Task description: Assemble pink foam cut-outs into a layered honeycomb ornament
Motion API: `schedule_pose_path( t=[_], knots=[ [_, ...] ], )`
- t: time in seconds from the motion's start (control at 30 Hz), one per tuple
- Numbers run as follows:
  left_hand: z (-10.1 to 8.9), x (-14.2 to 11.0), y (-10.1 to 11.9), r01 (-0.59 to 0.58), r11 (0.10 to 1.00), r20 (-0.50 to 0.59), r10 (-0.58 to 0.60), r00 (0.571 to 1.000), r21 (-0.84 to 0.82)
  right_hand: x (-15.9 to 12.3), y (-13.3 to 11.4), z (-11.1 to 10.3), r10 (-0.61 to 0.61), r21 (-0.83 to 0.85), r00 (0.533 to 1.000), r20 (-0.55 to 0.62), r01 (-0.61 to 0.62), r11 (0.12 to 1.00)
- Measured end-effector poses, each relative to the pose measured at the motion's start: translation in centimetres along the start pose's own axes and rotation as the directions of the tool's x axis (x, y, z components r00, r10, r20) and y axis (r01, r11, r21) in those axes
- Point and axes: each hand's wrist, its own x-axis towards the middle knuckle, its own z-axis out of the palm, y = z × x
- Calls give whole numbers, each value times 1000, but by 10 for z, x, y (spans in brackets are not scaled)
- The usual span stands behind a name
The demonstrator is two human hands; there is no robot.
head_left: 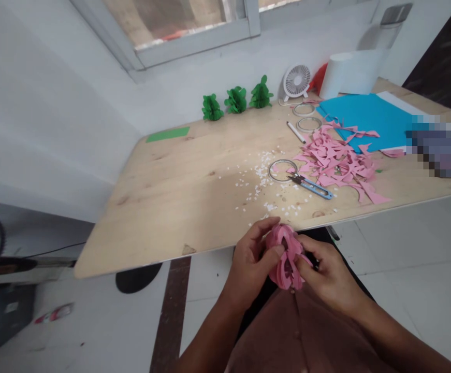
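Observation:
Just past the table's front edge, over my lap, a layered pink paper flower (285,274) is held between both hands. My left hand (254,259) grips its left side, with the thumb pressed on the front near the middle. The fingers of my right hand (324,269) are closed on its right side, thumb against the petals. A dark gap shows in the flower's centre. Nearest to the hands on the table are thread snips (313,186) with a blue handle, their tip at a silver ring (282,170). White paper bits (264,191) lie scattered around them.
Pink paper scraps (334,155) are heaped at the right, beside blue sheets (373,119) and a marker (295,132). Several green paper shapes (236,99) and a small white fan (297,82) stand along the wall. A green strip (168,134) lies at the table's far left.

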Motion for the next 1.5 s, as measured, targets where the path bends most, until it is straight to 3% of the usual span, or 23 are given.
schedule_pose_path(
  t=[0.17,0.47,0.63,0.77,0.93,1.07,1.13,1.27,1.4,1.5],
  knots=[
    [6,1,-7,-136,972,-170,169,971,192,-1,1,3,-117,-241,992,-48,102,965],
    [6,8,-14,-108,984,-208,137,968,144,0,2,5,-244,-402,968,-56,202,893],
    [9,11,-17,-117,959,-297,195,935,260,1,5,8,-243,-423,970,-15,214,880],
    [10,14,-22,-144,932,-350,263,899,333,3,6,9,-204,-369,978,-41,175,913],
    [8,13,-24,-112,969,-261,168,950,218,8,6,7,-62,-181,993,-100,43,983],
    [8,6,-27,-145,964,-290,207,934,222,13,10,6,21,-76,993,-118,-31,997],
    [8,1,-29,-208,925,-301,306,903,317,15,12,7,38,-49,991,-125,-44,998],
    [10,-5,-31,-294,791,-203,459,865,536,19,15,7,58,15,988,-142,-57,998],
    [9,-5,-27,-310,713,-138,494,858,629,23,18,9,97,134,987,-129,-79,988],
    [8,-4,-23,-295,711,-114,466,877,638,25,19,11,157,251,982,-102,-127,959]
  ],
)
